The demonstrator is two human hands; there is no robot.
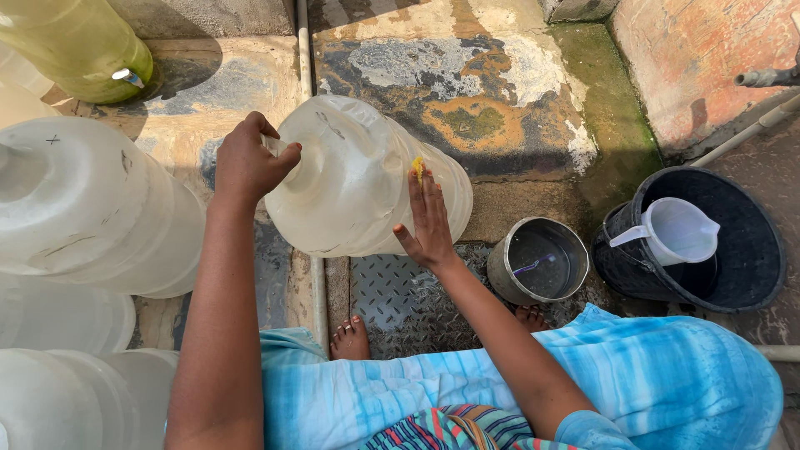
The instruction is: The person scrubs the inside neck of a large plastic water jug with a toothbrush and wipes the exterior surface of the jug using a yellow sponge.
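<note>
Far left: stack of translucent water jugs (83,208) lying on their sides, one greenish jug (79,42) with a small tap at top left. None of them touched.

Left hand (246,162) is closed around the neck end of the clear jug (367,179), fingers wrapped tight on the mouth, thumb on the shoulder. Firm hold, no gap visible.

Clear jug lies tilted on the stained concrete floor (500,100), centre of view, just ahead of the person's bare feet (350,340). Long axis runs from neck at left, slightly toward the person, to base at right and away. So the neck is in the left hand's grip, and the body extends rightward from it.

Right hand (429,221) is flat and open on the jug's side wall, fingers stretched, pressing a small yellow scrap (417,167) under the fingertips; looks like a sponge or cloth, too small to tell. Not grasping the jug, only bearing on it. Right hand is the nearer one to the jug's belly and base.

Right of that: metal pot (537,260) with water, just beside the right wrist. Further right, black bucket (733,250) holding a clear plastic pitcher (679,229). Pipe tap (762,77) on the wall at far right.
</note>
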